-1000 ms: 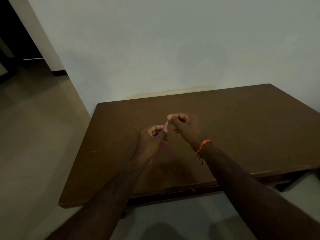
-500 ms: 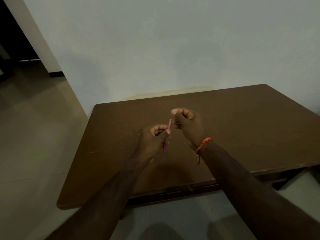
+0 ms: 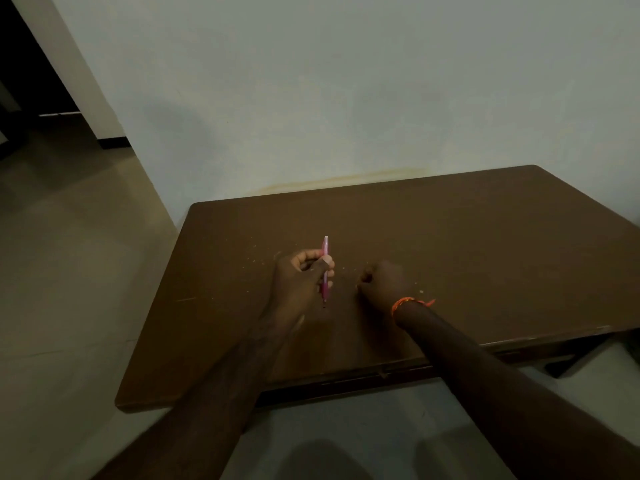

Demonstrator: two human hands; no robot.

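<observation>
My left hand (image 3: 303,277) grips a slim pink pen (image 3: 325,249) and holds it nearly upright over the brown wooden table (image 3: 485,244). The pen's dark tip points down, just above the tabletop, and its pale top end sticks out above my fingers. My right hand (image 3: 381,282) is a short way to the right of the pen, apart from it, low over the table. Its fingers are curled into a fist turned away from the camera, and nothing shows in it. An orange thread band (image 3: 403,303) is on that wrist.
The table stands against a pale wall (image 3: 346,98). Small light specks (image 3: 256,259) lie on the tabletop left of my hands, and one white speck (image 3: 420,291) lies by my right wrist. Pale floor (image 3: 69,271) spreads to the left, towards a dark doorway (image 3: 20,81).
My right hand has let go of the pen's top end and moved right and down towards the table. My left hand has kept the pen and turned it more upright.
</observation>
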